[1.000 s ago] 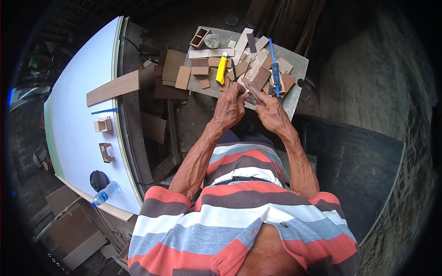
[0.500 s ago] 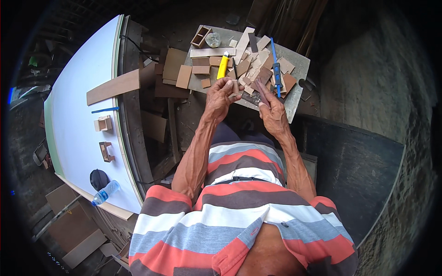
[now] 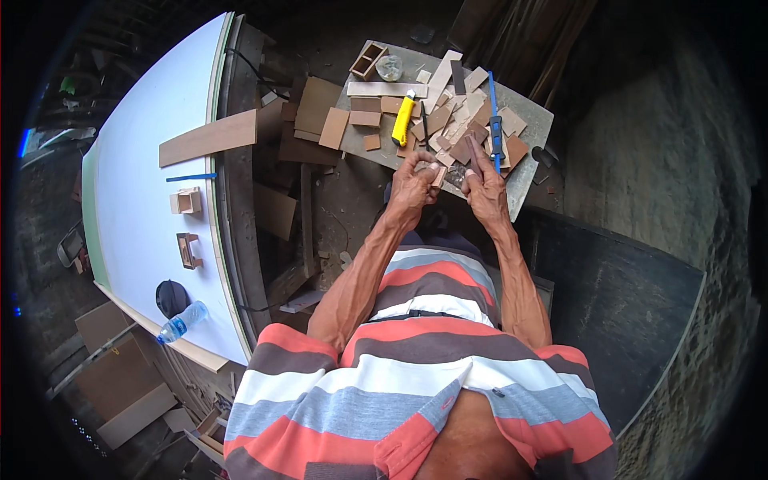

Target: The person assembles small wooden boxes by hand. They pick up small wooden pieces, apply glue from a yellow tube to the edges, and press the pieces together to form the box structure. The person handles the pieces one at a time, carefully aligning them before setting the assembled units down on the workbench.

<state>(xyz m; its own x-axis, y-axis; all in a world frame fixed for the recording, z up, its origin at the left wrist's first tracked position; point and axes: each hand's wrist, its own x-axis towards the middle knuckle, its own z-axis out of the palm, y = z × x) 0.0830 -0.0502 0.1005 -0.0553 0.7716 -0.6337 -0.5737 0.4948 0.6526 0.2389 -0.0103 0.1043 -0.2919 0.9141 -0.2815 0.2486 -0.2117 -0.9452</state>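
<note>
My left hand (image 3: 411, 190) is closed, pinching a small light-brown wooden piece (image 3: 439, 177) between thumb and fingers. My right hand (image 3: 486, 196) grips a flat dark-brown strip (image 3: 479, 154) that points away from me; its exact kind cannot be made out. The two hands are close together at the near edge of a low work table (image 3: 528, 128), with the strip just right of the piece and apparently apart from it. Beyond them lies a pile of thin wooden offcuts (image 3: 456, 120). A yellow utility knife (image 3: 404, 120) and a blue bar-shaped tool (image 3: 496, 132) flank that pile.
At the table's far left corner stand a divided wooden box (image 3: 369, 62) and a clear round container (image 3: 390, 68). On my left, a white board (image 3: 136, 160) bears a long wooden strip (image 3: 210, 138), two small wooden frames (image 3: 186, 201), a dark round object (image 3: 171, 298) and a plastic bottle (image 3: 182, 322).
The whole view has shifted slightly. My hands have come nearer each other, and the small wooden piece in my left hand is turned differently. Both hands keep their hold.
</note>
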